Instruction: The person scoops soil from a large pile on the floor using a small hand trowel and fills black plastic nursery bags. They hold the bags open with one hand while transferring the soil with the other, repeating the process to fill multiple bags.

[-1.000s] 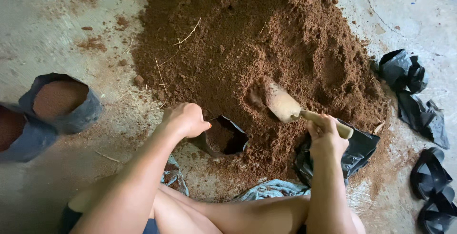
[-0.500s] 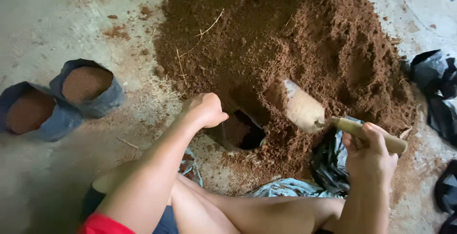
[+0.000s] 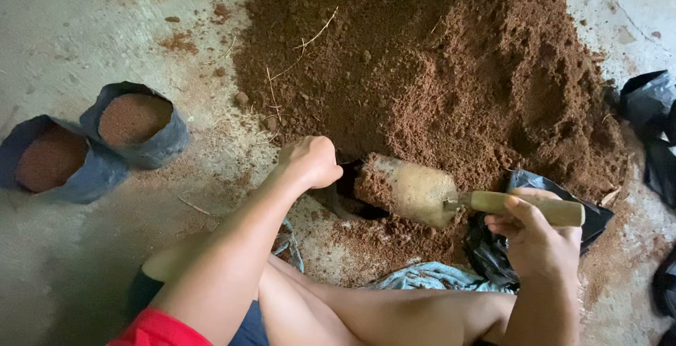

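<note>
My right hand (image 3: 531, 237) grips the wooden handle of a small trowel (image 3: 415, 191), whose scoop carries brown soil and points left. My left hand (image 3: 310, 161) is closed on the rim of a black grow bag (image 3: 341, 198), holding it at the foot of the soil pile (image 3: 436, 71). The trowel's tip sits right over the bag's mouth, which is mostly hidden behind the scoop and my hand. My bare legs are folded below both hands.
Two soil-filled black grow bags (image 3: 134, 124) (image 3: 53, 159) stand on the concrete floor at the left. Empty black bags (image 3: 651, 128) lie at the right edge, and another one (image 3: 598, 216) under my right hand. A blue-grey cloth (image 3: 429, 275) lies by my legs.
My right hand has swung the loaded trowel left from the pile down to the mouth of the bag. My left hand has kept its hold on the bag.
</note>
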